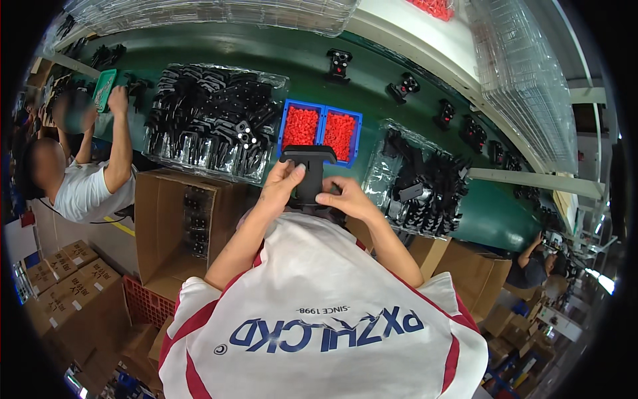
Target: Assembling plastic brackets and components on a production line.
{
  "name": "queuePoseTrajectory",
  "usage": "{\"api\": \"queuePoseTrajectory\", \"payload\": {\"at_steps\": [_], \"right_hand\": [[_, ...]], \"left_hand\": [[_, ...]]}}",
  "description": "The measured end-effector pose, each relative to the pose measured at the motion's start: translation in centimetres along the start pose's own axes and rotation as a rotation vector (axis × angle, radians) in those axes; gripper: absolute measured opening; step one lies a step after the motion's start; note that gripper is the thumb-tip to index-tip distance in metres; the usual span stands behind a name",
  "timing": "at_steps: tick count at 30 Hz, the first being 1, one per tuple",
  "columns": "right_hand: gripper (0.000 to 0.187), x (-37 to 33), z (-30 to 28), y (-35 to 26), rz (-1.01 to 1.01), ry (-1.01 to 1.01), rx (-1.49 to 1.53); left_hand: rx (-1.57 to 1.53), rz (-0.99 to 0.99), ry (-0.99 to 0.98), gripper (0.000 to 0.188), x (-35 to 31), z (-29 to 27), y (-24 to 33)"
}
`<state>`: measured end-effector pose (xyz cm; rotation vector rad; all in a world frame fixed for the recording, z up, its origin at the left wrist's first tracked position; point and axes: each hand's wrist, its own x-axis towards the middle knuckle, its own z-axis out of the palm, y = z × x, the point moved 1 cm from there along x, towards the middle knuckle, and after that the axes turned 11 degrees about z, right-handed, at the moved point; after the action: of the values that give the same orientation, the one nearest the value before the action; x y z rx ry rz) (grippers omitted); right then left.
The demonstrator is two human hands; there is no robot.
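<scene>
Just in front of the chest, between two bare hands, is an upright black plastic piece with a wide, curved top and a narrower body (pixel 308 179). The left hand (pixel 280 188) grips its left side, thumb flat on the near face and the other fingers mostly hidden. The right hand (pixel 349 197) is bent inward at the lower right edge, its thumb touching the piece and its index finger curled close; I cannot tell how firmly it grips. Both elbows spread outward.

Beyond the piece, a blue plastic box with two compartments (pixel 357 138) holds small red plastic parts (pixel 301 125) in both. To its left, a clear plastic tray (pixel 222 173) is heaped with black plastic parts (pixel 193 110); to the right, a second clear tray (pixel 377 179) carries more. At lower left, an open brown cardboard carton (pixel 154 226) contains dark parts.

All but the carton rest on a green surface (pixel 279 56), where black units with red details (pixel 339 64) stand spaced along the far side. At left, a co-worker in a white shirt (pixel 100 189) reaches over the surface, near stacked cardboard boxes (pixel 73 286).
</scene>
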<state>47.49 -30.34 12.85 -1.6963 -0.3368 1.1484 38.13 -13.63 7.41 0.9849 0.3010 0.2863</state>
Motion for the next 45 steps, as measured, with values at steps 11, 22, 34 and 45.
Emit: {"api": "queuePoseTrajectory", "payload": {"at_steps": [11, 22, 34, 45], "right_hand": [[0.023, -0.2, 3.5, 0.3, 0.095, -0.088, 0.235], [0.033, -0.3, 3.0, -2.1, 0.050, 0.227, 0.349], [0.032, 7.1, -12.0, -4.0, -0.128, 0.854, -0.224], [0.028, 18.3, -1.5, 3.7, 0.063, 0.362, -0.627]], "left_hand": [[-0.061, -0.132, 0.066, 0.030, -0.1, 1.8, 3.7], [-0.286, 0.005, 0.383, 0.029, 0.5, 1.4, 3.4], [0.041, -0.290, -0.030, 0.036, -1.0, -0.3, 5.2], [0.090, -0.305, 0.042, 0.034, -1.5, -4.3, 5.9]]}}
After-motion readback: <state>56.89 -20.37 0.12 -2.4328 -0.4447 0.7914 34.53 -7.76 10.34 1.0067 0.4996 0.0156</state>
